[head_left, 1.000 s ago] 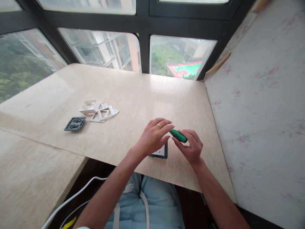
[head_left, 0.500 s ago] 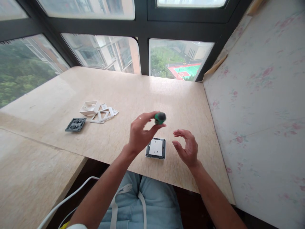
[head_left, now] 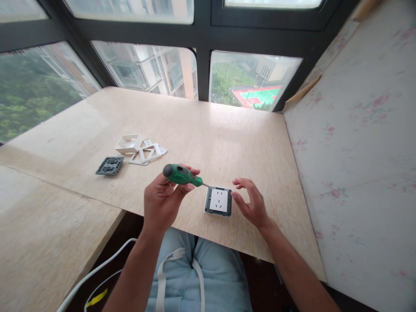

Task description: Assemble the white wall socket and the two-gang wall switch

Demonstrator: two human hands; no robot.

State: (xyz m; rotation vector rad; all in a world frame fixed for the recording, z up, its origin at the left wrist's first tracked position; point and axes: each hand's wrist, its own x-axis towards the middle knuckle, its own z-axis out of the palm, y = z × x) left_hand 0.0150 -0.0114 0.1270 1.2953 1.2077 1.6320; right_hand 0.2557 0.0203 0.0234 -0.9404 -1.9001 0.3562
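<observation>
The left forearm rises steeply from the lower edge of the view, leaning a little to the right, and holds the left hand (head_left: 160, 206) above the surface (head_left: 260, 143). Its fingers are wrapped around the handle of a green screwdriver (head_left: 184, 175), thumb on the near side, the others behind. The dark butt points left and the thin shaft slopes right and down to the upper-left corner of the wall socket (head_left: 219, 201); whether the tip touches cannot be told.

The right forearm slants up and left from the lower right corner. The right hand (head_left: 254, 206) stands just beside the socket's right edge, fingers curved, thumb well parted from them, holding nothing; contact between thumb and socket is unclear.

The socket lies face up near the surface's near edge. Well to its left are a dark grey panel (head_left: 109, 166), a white box (head_left: 128, 144) and white frames (head_left: 150, 152).
</observation>
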